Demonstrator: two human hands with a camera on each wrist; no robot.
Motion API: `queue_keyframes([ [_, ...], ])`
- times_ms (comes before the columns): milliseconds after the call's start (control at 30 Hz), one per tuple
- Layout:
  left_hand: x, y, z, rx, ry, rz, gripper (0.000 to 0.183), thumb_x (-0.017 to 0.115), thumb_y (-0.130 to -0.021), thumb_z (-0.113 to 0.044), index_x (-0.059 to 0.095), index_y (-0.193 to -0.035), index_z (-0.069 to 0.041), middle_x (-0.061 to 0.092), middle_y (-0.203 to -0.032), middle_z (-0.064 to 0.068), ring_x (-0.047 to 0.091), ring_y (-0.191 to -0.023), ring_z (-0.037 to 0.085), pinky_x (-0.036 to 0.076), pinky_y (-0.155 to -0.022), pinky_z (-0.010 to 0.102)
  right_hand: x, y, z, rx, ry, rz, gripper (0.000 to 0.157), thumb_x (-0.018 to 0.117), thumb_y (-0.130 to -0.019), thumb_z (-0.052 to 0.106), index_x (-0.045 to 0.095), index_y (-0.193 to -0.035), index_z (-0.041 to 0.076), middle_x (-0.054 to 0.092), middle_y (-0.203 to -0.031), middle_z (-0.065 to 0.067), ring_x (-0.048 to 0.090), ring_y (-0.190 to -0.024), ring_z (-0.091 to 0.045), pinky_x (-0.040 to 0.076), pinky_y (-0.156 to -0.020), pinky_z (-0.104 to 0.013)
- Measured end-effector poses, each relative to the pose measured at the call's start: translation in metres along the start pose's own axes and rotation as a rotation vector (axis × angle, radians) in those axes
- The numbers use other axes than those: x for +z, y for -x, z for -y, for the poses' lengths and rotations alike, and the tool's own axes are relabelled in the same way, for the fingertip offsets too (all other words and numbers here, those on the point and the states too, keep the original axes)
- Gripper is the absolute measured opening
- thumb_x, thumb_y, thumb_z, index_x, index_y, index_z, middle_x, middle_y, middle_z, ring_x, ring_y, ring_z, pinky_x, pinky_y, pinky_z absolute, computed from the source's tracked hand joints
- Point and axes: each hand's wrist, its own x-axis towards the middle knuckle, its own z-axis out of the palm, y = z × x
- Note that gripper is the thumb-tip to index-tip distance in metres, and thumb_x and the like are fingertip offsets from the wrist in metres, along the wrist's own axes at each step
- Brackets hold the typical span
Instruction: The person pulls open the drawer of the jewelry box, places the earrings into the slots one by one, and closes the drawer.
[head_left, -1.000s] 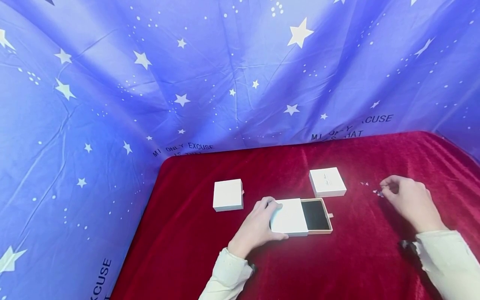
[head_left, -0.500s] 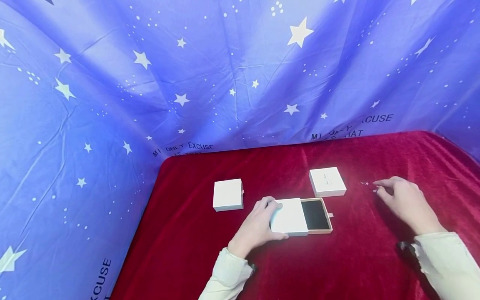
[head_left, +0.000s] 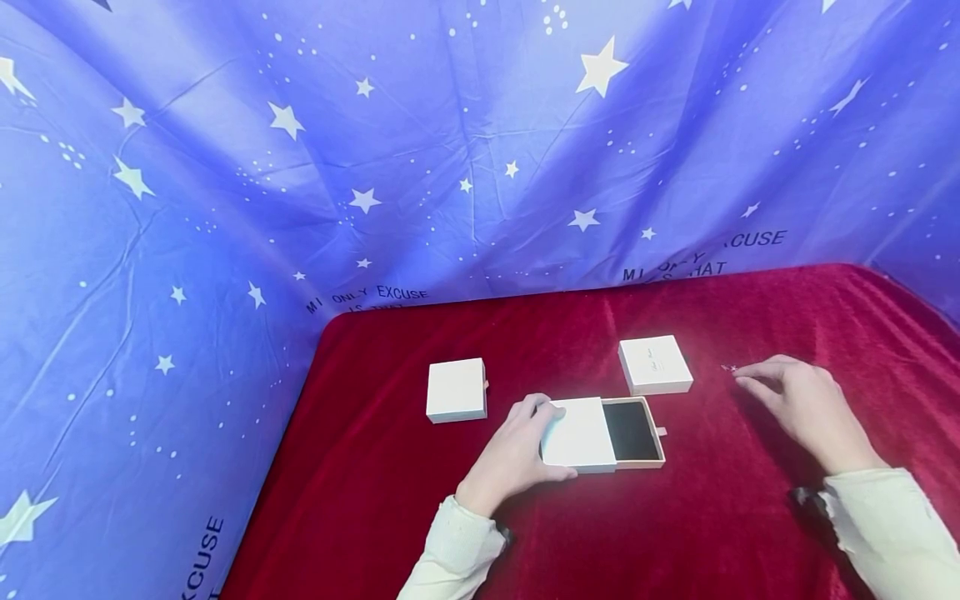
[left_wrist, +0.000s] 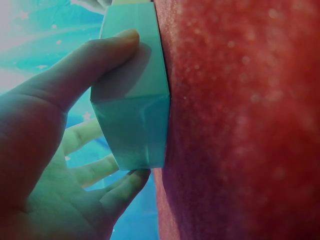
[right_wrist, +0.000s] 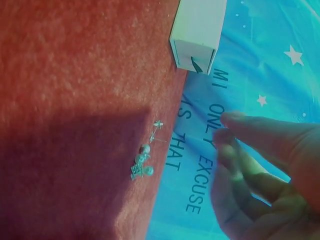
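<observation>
Right hand, fingertips bunched, whether pinching anything I can't tell, half hides trinkets just beside them; left hand grips the box, covering one end.

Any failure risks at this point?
1. The right hand may scatter the small jewelry pieces, which lie close together.
2. Their thin parts might snag on the red velvet cloth.
3. The drawer is only partway out of the white box sleeve; if the left hand shifts, the drawer could slide.
</observation>
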Motion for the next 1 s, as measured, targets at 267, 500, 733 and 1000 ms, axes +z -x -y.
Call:
queue_keyframes([
  [267, 0.001, 0.0, 0.001, 0.004, -0.006, -0.003, 0.078, 0.087, -0.072, -0.045, 0.053, -0.137, -0.016, 0.046, -0.141, 0.0, 0.046, -0.123, 0.016, 0.048, -0.098, 0.024, 0.004, 0.0, 0.004, -0.05, -0.031, -0.066, 0.025, 0.083, -0.07, -0.002, 0.078, -0.095, 0.001, 0.071, -0.083, -0.009, 0.041, -0.079, 0.025, 0.044, -0.068, -0.018],
  [500, 0.001, 0.0, 0.001, 0.002, -0.002, -0.005, 0.078, 0.087, -0.072, -0.044, 0.053, -0.136, -0.016, 0.046, -0.141, 0.0, 0.046, -0.123, 0.016, 0.048, -0.098, 0.024, 0.006, 0.0, 0.006, -0.007, -0.034, -0.026, 0.023, 0.079, -0.075, -0.001, 0.076, -0.097, 0.001, 0.073, -0.09, -0.019, 0.068, -0.08, -0.027, 0.043, -0.068, -0.02],
  [733, 0.001, 0.0, 0.001, 0.001, -0.001, -0.004, 0.078, 0.087, -0.072, -0.044, 0.053, -0.137, -0.016, 0.046, -0.141, 0.0, 0.046, -0.123, 0.016, 0.048, -0.098, 0.024, 0.005, -0.001, 0.009, 0.026, -0.057, 0.006, 0.02, 0.078, -0.076, 0.0, 0.075, -0.096, 0.0, 0.072, -0.092, -0.021, 0.07, -0.074, -0.023, 0.042, -0.065, -0.013],
  [1000, 0.001, -0.001, 0.002, -0.001, 0.001, -0.006, 0.078, 0.087, -0.072, -0.044, 0.053, -0.137, -0.017, 0.046, -0.141, -0.001, 0.046, -0.122, 0.015, 0.048, -0.096, 0.024, 0.01, -0.003, 0.021, -0.042, -0.039, 0.016, 0.018, 0.078, -0.076, -0.001, 0.076, -0.093, 0.001, 0.073, -0.089, -0.019, 0.068, -0.086, -0.041, 0.045, -0.072, -0.028],
])
